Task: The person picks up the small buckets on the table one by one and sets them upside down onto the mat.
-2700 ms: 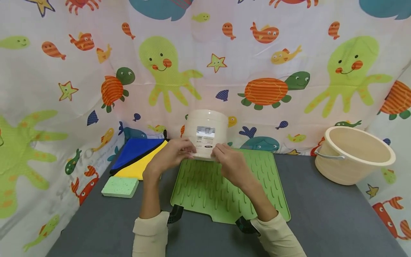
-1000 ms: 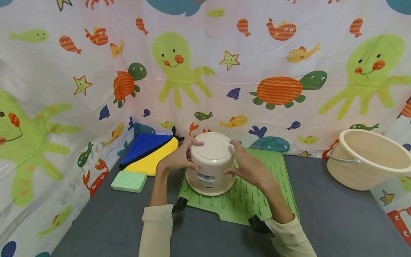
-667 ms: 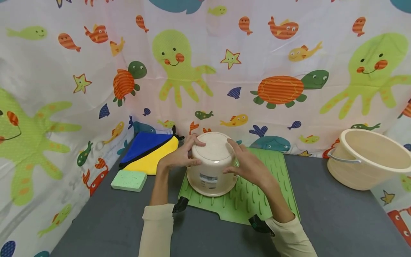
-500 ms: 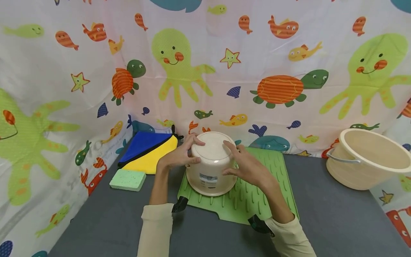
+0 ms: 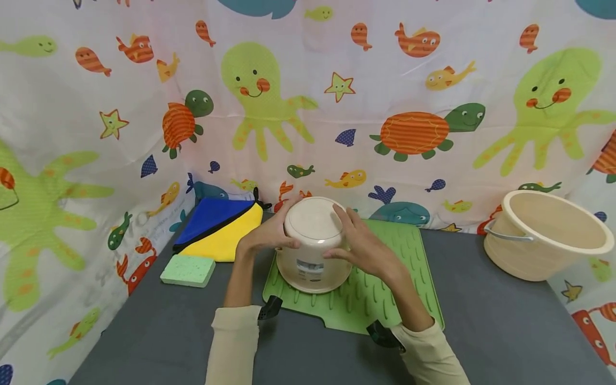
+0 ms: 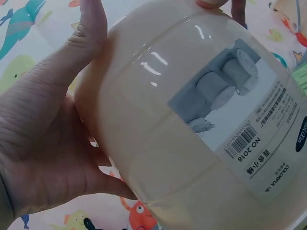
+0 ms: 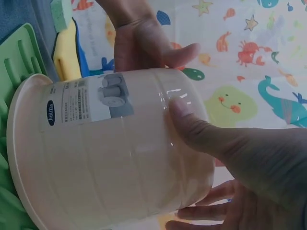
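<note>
A small cream plastic bucket (image 5: 314,246) sits upside down between my hands, its flared rim down on the left part of a green ribbed mat (image 5: 366,294), its round base facing up. On the wall turned toward me is a label (image 6: 240,124) printed with a grey picture of containers, a barcode and "NO.2018".

I hold the bucket from both sides, up near its base. My left hand (image 5: 267,231) is on the left wall, thumb to the front, the other fingers reaching round behind. My right hand (image 5: 363,246) grips the opposite wall the same way, the thumb pressed to the front and the fingers spread around the far side. Both hands are about as wide as the bucket itself.

Just left of the mat lies a blue-and-yellow cloth (image 5: 225,238) with black edging and a black loop at its far corner. Nearer me, just beside the cloth, a pale green speckled sponge (image 5: 188,270) lies flat. Well off to the right, apart from the mat, a larger cream bucket (image 5: 517,254) stands upright with its mouth open, a grey handle (image 5: 510,235) against its outer side. All of this rests on a dark grey tabletop (image 5: 471,321), with a white sea-animal curtain (image 5: 308,117) behind.
</note>
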{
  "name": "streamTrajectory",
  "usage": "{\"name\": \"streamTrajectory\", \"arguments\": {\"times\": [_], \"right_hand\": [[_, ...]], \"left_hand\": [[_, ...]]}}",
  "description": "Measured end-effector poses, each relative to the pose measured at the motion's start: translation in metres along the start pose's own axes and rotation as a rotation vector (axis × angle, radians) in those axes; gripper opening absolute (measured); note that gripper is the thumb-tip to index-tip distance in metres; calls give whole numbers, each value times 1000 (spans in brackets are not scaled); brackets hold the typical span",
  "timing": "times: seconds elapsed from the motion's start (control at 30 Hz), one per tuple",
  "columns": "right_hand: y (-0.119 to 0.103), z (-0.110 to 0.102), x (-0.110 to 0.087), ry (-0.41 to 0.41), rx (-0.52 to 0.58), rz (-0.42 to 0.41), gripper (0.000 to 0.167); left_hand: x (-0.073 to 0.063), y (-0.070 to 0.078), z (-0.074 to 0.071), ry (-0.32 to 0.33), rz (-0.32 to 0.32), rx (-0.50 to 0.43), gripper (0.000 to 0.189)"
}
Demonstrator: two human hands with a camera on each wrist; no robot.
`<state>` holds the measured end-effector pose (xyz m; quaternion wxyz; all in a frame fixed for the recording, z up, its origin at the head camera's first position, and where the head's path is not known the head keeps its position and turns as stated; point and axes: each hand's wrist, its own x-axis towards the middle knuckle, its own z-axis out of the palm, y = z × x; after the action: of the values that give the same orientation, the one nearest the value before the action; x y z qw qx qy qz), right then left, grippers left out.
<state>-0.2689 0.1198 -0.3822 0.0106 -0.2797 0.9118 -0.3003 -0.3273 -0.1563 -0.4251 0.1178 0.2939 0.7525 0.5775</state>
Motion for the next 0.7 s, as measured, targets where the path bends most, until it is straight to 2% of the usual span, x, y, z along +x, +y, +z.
{"name": "streamTrajectory", "arguments": {"times": [0.17, 0.3, 0.43, 0.6, 0.7], "right_hand": [[1, 1, -1, 4, -14, 14, 114], [0, 2, 0, -1, -10, 29, 117], [-1, 1, 1, -9, -36, 12, 117], [0, -7, 2, -30, -48, -40, 99], [1, -14, 0, -40, -39, -16, 89]], "left_hand": [[0, 4, 3, 9, -36, -33, 152], [-1, 11, 4, 48, -61, 0, 156], [-2, 14, 4, 72, -78, 8, 140], [-1, 13, 5, 82, -95, 0, 125], [1, 13, 6, 75, -100, 15, 124]]}}
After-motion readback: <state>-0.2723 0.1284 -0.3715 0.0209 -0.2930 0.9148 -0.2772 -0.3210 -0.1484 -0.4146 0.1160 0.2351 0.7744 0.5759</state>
